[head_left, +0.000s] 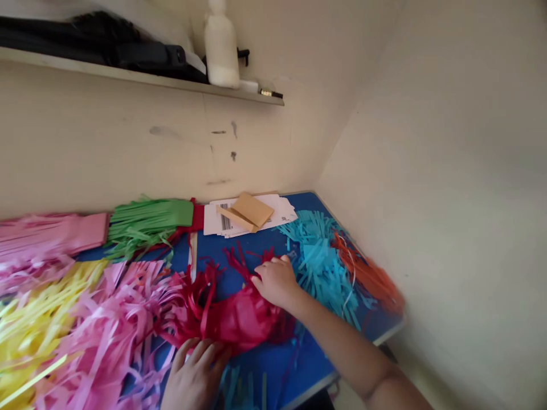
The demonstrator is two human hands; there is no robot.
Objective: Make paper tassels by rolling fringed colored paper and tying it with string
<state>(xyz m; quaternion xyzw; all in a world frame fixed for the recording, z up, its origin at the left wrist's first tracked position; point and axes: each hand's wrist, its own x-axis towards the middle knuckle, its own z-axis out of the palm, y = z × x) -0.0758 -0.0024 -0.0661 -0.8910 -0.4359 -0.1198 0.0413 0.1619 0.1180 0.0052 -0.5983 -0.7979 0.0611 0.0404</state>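
Both hands are down on the red fringe paper [233,316], which lies crumpled on the blue table [273,364] between them. The right hand [276,282] presses on its far end, fingers curled over and gripping the red strips there. The left hand [194,373] lies at the near edge with fingers spread flat and loose against the paper, pinning rather than clutching; whether any strip is pinched under it I cannot tell.

Just beyond the right hand sits a heap of turquoise fringe [318,256], and past that, toward the table's corner, an orange bundle [367,273]. Left of the left hand spreads a tangle of pink fringe [115,319], with yellow strips [38,319] further out. Well ahead of both hands, against the wall, lie a green fringe piece [147,222], another pink sheet [64,233], and a stack of white papers [252,219] with a brown card folder [250,210] on top. Up above, a shelf [141,77] carries a white bottle [221,48].

As for progress: the other colours look already cut into fringe and laid aside, while the red piece is the one under the hands. It is bunched, part fringed and part solid, and I'd judge it only partly gathered, with most of the handling left.
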